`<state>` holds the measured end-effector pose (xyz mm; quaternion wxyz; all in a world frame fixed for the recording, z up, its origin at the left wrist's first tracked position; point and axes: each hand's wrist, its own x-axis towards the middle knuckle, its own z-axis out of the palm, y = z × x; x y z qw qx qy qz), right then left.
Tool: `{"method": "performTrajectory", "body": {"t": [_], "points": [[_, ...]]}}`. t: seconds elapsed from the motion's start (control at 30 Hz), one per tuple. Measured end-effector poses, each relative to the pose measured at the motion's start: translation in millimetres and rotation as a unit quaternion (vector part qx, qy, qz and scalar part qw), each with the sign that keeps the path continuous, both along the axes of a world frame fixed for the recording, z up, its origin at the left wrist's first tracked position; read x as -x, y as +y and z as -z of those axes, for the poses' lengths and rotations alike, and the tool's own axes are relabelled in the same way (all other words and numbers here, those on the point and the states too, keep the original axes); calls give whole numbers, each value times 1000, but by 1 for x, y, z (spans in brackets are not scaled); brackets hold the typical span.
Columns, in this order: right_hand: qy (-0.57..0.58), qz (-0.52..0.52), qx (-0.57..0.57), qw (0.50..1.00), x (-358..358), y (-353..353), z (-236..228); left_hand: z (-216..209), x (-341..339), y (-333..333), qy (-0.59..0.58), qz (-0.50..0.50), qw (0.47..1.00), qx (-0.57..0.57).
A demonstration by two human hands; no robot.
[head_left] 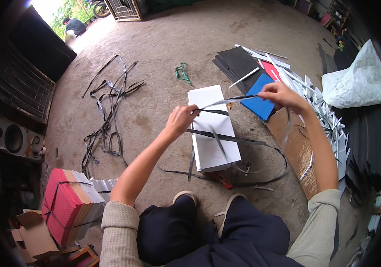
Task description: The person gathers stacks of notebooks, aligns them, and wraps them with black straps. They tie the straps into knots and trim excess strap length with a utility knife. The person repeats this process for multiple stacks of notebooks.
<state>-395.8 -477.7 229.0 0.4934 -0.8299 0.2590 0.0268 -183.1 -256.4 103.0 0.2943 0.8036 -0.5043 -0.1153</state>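
From where I stand, the weak point is the black strap (230,99), held taut between two pinches over the stack of white boards (204,95) on the concrete floor (155,58), just in front of the person's shoes (185,194). The left hand (182,119) is nearly closed, fingertips nipping the strap at the stack's left edge; the right hand (281,95) has thumb and fingers pressed together on it, out above the blue board (257,106). Neither grip looks deep, so a sharp pull could let the thin band slip out — or snap, if it is worn. The slack worries me too: a wide loop (284,164) curls over the floor to the right of the stack, and it could twist, or hook on the small red object (224,181) by the near end. Another band lies slack across the white top, so one side could end up tight and the other loose. The boards sit slightly out of line at the near end — uneven tension could skew them further or dent an edge. The right forearm passes over the brown board (295,147), close to the white offcuts (333,120), where a trailing strip could snag.
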Motion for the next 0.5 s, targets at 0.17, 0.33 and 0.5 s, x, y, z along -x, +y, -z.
{"method": "performTrajectory", "body": {"t": [0.17,0.33,0.5], "points": [[-5,16,247,969,36,-62,-19,3,-9,18,6,29,999,11],[116,72,404,904,76,-100,50,-11,21,-9,3,46,998,-39],[-116,-78,400,906,-10,34,105,-19,19,-9,-7,18,997,-71]]}}
